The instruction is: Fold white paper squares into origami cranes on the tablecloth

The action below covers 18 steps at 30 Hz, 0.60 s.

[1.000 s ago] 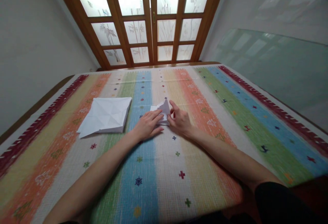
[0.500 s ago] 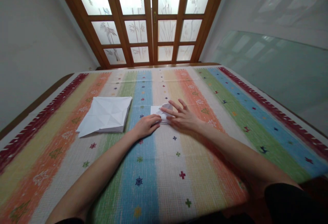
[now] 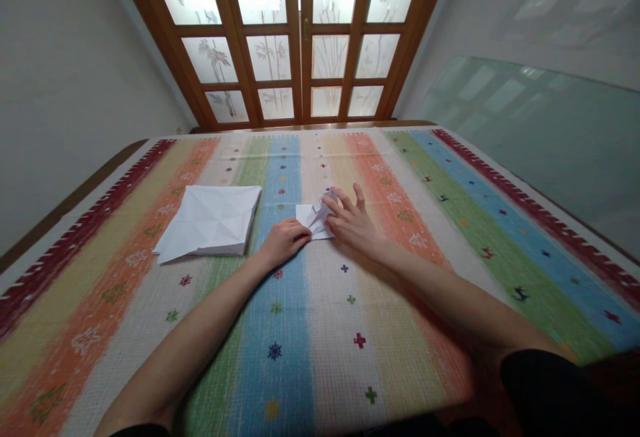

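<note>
A small folded white paper piece (image 3: 309,214) lies on the striped tablecloth (image 3: 410,270) near the table's middle. My left hand (image 3: 284,239) rests curled at its near left corner, fingertips pressing the paper's edge. My right hand (image 3: 351,221) lies on the paper's right side with fingers stretched and spread, pressing a raised flap down. To the left sits a stack of creased white square sheets (image 3: 210,221), untouched by either hand.
The table's far edge meets a wooden door with frosted glass panes (image 3: 300,37). A glass panel (image 3: 540,130) leans along the right wall. A white wall runs on the left.
The upright paper flap that my right hand pinched a second ago is now pressed lower under flat, spread fingers. My left hand has curled and drawn slightly back toward me.
</note>
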Tool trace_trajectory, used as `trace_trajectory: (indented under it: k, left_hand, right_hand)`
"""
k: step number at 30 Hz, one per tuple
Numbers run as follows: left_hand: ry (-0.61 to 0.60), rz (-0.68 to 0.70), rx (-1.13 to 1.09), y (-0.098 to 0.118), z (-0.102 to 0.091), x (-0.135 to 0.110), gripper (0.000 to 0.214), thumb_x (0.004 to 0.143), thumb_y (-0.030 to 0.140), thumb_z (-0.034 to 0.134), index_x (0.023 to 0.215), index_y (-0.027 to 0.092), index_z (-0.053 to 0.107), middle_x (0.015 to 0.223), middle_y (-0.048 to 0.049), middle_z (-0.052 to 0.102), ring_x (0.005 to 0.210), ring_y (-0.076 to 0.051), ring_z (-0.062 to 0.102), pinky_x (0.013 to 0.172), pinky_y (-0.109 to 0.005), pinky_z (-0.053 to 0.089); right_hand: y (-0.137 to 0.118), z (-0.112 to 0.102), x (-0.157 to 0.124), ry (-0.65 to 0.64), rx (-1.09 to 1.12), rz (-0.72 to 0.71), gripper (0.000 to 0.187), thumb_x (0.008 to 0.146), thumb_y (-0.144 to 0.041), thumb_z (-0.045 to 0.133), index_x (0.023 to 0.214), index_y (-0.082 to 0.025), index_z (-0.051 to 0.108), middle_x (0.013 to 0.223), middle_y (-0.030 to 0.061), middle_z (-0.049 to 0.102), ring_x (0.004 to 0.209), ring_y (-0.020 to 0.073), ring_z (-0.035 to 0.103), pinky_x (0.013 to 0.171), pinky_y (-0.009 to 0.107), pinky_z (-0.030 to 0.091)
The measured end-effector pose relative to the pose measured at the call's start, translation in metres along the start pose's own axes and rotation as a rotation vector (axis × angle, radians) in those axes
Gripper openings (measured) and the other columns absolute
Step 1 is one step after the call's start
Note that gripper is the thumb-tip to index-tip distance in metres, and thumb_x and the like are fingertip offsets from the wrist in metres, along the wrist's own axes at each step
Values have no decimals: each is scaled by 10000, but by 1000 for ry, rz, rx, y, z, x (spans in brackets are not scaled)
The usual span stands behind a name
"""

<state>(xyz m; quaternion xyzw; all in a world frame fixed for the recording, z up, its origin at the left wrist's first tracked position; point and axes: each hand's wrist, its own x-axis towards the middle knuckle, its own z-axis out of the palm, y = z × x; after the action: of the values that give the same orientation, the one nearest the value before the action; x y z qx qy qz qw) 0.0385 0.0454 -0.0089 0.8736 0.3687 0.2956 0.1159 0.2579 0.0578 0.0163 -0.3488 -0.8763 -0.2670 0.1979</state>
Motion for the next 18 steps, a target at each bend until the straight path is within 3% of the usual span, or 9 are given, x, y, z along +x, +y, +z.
trace_trajectory:
  k: [8, 14, 18]
  left_hand:
    - [26, -134, -105, 0, -1, 3, 120, 830, 139, 618, 878, 168, 724, 823, -44, 736, 770, -160, 653, 756, -284, 497]
    - [-26, -17, 35, 4, -3, 1, 195, 877, 166, 550, 936, 169, 736, 875, -71, 711, 826, -180, 635, 787, -309, 501]
    - [-91, 80, 186, 9, -5, 0, 235, 916, 216, 500, 933, 173, 731, 869, -81, 671, 857, -196, 614, 801, -325, 503]
  right_hand:
    - [-10, 5, 9, -68, 26, 102, 166, 851, -149, 580, 792, -208, 724, 1216, 85, 623, 1265, 300, 409, 1154, 613, -94]
    - [-14, 6, 19, -79, -26, 94, 187, 883, -154, 538, 875, -199, 719, 1153, 104, 634, 1227, 306, 435, 1156, 638, -20]
    - [-11, 14, 13, 32, 135, 133, 233, 898, -214, 547, 1102, -253, 652, 1283, 88, 560, 1276, 311, 407, 1140, 659, 63]
